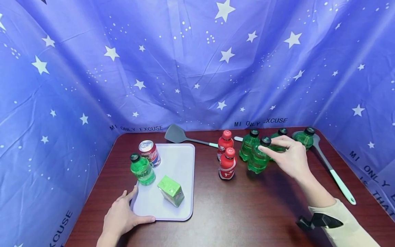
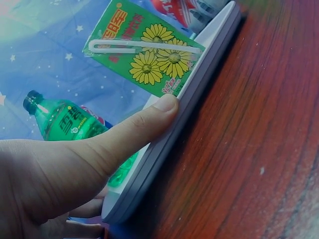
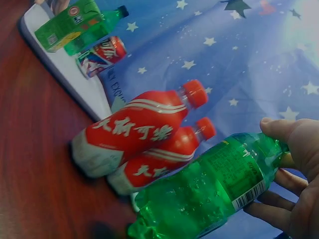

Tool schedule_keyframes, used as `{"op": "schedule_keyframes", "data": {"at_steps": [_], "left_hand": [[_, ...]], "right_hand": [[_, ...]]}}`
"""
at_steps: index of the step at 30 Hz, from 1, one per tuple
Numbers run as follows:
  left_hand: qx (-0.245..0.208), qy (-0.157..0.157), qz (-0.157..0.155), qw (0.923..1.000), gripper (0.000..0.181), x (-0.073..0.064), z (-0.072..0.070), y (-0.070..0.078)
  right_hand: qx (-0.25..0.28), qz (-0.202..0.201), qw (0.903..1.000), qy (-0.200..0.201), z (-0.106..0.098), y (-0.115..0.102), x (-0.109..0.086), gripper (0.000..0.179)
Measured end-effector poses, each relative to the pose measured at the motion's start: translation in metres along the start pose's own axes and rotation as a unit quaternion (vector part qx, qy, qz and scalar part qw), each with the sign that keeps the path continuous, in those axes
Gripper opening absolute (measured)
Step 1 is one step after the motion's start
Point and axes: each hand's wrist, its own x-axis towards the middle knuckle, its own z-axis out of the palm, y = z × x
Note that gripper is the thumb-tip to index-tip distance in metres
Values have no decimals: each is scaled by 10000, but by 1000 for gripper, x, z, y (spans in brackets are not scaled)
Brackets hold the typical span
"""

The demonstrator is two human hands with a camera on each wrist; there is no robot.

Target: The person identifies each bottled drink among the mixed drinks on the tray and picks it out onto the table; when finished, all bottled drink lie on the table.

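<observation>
My right hand [image 1: 290, 156] holds a green soda bottle [image 3: 199, 189] by its upper part, thumb and fingers on either side below the black cap. Whether its base touches the table I cannot tell. More green bottles [image 1: 247, 145] stand behind and beside it. Just left are two red-wrapped bottles [image 3: 134, 124]. At the near left corner of a pale tray [image 1: 182, 154], my left hand [image 1: 118, 214] holds the rim between thumb and fingers. On the tray stand a green bottle [image 1: 143, 171], a red soda can [image 1: 149, 152] and a green drink carton [image 2: 149, 50] with a straw.
A grey spatula [image 1: 176, 133] lies at the back, its handle pointing right. Along the right side lies a grey-headed utensil with a mint handle [image 1: 342, 187]. A blue star-patterned curtain [image 1: 197, 68] encloses the dark wooden table [image 1: 234, 212] at the back and sides.
</observation>
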Motion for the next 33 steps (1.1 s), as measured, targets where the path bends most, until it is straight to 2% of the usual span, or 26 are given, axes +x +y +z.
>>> {"op": "schedule_keyframes", "data": {"at_steps": [11,33], "left_hand": [[-39,36,26,10000,148,0,3,-1],[-73,54,35,10000,148,-1,3,-3]], "right_hand": [[-269,93,9993,-224,12,11,-14,29],[-238,13,9997,-58,22,25,-24,29]]}}
